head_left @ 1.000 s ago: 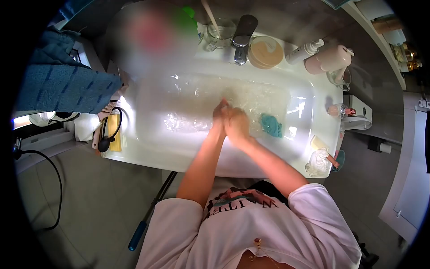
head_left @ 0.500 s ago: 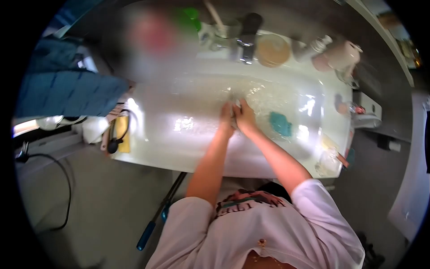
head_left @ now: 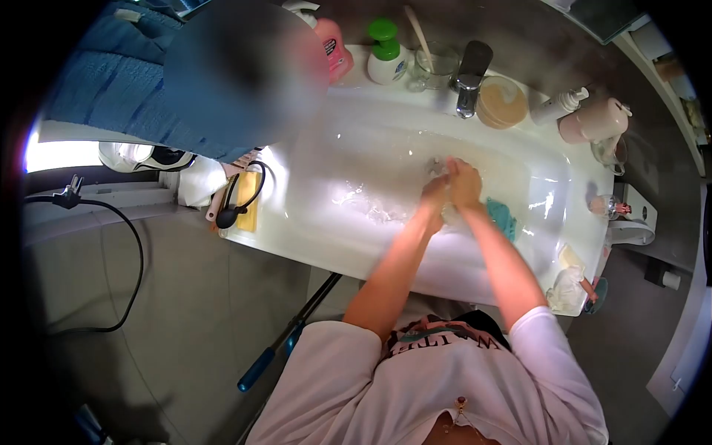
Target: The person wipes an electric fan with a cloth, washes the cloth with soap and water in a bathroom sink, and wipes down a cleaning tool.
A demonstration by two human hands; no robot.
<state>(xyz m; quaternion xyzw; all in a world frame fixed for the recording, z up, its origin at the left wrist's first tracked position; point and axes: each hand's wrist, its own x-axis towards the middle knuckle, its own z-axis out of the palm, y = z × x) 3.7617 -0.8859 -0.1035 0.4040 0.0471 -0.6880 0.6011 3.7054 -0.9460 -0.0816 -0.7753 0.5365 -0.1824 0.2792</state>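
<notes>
Over the white sink (head_left: 334, 256), my left hand (head_left: 434, 194) and my right hand (head_left: 465, 185) are pressed close together, below and to the right of the black-and-chrome faucet (head_left: 469, 81). Both hands are closed, with fingers curled against each other. Whatever lies between them, if anything, is hidden and partly blurred. Water with bright ripples covers the basin floor around them. Just right of my right forearm, a teal cloth (head_left: 502, 217) lies in the basin, partly covered by that arm.
Along the back rim stand a pink bottle (head_left: 335, 52), a green-capped pump bottle (head_left: 386, 55), a glass (head_left: 437, 67), a tan round bowl (head_left: 502, 102) and a pink container (head_left: 593, 121). A yellow item (head_left: 248, 200) lies on the left rim. A blue towel (head_left: 111, 89) hangs at upper left.
The view has swung, so the sink and hands appear further right. My hands stay together over the basin. The teal cloth is now partly behind my right forearm.
</notes>
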